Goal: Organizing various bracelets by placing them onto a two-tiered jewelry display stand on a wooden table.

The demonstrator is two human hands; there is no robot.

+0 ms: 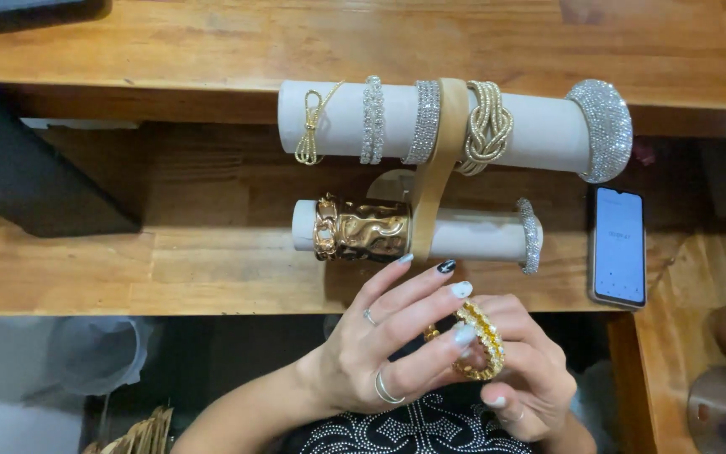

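Observation:
My left hand (388, 345) and my right hand (527, 378) meet near the lower middle of the view, both gripping a gold beaded bracelet (482, 340) with pale stones. The left fingers stretch over it from the left. The right hand cups it from below and the right. Just beyond stands a two-tier white bracelet stand (539, 133) on the wooden desk (212, 269). Its upper bar carries a thin gold bow bangle (308, 126), crystal bands (373, 120), a gold knot bracelet (487, 126) and a wide glittering cuff (605, 126). The lower bar holds a hammered gold cuff (363, 229) and a crystal bangle (530, 235).
A phone (618, 245) with a lit screen lies on the desk to the right of the stand. A dark object (18, 168) sits at the left. A wooden shelf (380, 42) runs behind the stand. A clear plastic bag (98, 353) hangs below the desk edge at left.

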